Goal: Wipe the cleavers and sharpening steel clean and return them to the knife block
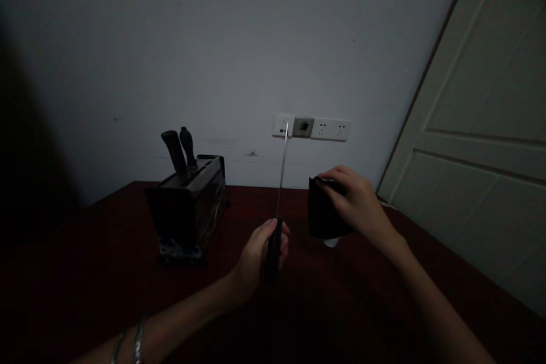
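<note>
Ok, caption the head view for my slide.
Left hand holds a knife blade-up; right hand pinches a dark cloth; a knife block stands on the dark-red table.

- Near the back left corner of the table [249, 200], a knife holder [200, 196] hides whatever lies below two black handles [174, 151].
- The handle of the knife [274, 250] masks part of the left hand [253, 250]; its lower end is lost in the gloom.
- I can't tell what the black piece [324, 213] in the right hand [356, 196] is; a white patch [331, 242] shows partly below it.
- Both forearms [209, 301] and the door [478, 125] are cut off from my view.
</note>
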Tool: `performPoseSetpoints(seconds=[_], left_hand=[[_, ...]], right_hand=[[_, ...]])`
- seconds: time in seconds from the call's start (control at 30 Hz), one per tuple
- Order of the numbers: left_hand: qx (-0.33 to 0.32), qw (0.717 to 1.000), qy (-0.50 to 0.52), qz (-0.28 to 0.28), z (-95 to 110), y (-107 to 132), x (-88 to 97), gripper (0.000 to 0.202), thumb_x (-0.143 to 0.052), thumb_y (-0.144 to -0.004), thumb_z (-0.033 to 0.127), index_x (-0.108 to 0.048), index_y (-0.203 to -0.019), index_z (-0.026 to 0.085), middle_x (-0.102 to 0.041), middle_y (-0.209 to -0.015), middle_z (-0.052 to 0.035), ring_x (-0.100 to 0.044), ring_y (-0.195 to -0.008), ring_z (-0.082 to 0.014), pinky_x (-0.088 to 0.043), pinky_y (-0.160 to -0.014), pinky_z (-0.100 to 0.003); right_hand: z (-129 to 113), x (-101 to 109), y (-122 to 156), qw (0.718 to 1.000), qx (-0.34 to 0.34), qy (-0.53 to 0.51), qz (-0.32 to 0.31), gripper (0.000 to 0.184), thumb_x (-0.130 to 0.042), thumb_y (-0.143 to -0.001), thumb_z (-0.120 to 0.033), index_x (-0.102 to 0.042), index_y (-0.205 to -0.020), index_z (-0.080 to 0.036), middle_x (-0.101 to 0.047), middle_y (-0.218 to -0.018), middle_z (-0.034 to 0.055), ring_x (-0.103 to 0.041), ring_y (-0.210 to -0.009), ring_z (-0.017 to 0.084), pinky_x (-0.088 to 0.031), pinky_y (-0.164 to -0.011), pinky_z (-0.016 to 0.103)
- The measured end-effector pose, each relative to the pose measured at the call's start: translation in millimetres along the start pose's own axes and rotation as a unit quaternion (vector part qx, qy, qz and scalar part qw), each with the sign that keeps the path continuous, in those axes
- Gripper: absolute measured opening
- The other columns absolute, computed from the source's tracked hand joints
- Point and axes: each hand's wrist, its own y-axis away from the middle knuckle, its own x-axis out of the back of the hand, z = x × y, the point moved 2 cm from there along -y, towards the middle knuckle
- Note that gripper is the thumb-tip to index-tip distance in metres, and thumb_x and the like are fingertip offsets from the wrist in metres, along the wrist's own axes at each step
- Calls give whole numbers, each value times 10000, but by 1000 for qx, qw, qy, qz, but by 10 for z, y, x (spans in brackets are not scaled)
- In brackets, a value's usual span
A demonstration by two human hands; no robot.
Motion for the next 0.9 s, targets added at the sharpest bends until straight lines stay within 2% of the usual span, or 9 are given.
performPoseSetpoints(seconds=[0.1,0.17,0.57,0.77,0.9], left_hand=[[-14,999,1,-42,26,1,-22,296,-484,-802,438,-481,-857,147,-448,-672,17,-441,-572,-83,-350,-537,-221],[-18,999,3,-44,26,-15,-15,296,-518,-788,431,-473,-861,147,-452,-692,13,-451,-600,-88,-363,-564,-231],[-18,997,-54,45,-74,-140,75,342,-588,-722,468,-462,-783,155,-462,-667,24,-444,-575,-74,-349,-547,-209],[-16,989,-135,60,-126,-162,119,353,-557,-730,491,-495,-693,146,-465,-603,25,-408,-514,-67,-304,-497,-198],[-32,980,-184,74,-156,-153,119,361,-544,-735,496,-505,-659,145,-490,-583,18,-433,-523,-81,-321,-512,-205]], right_hand=[[12,4,-5,1000,-8,-4,4,140,-498,-808,-170,-630,-856,-168,-604,-824,67,-578,-764,183,-444,-683,310],[15,9,-8,1000,-10,-4,9,136,-503,-807,-165,-630,-856,-165,-605,-824,65,-580,-763,180,-444,-686,308],[28,1,-15,1000,-12,3,26,120,-519,-800,-171,-634,-833,-169,-610,-807,61,-582,-755,182,-438,-674,309],[32,5,-15,1000,-13,4,29,116,-526,-797,-168,-635,-839,-164,-611,-805,59,-581,-759,178,-437,-679,302],[35,22,-15,999,-12,6,31,117,-523,-798,-172,-634,-834,-171,-612,-807,59,-581,-759,183,-438,-677,308]])
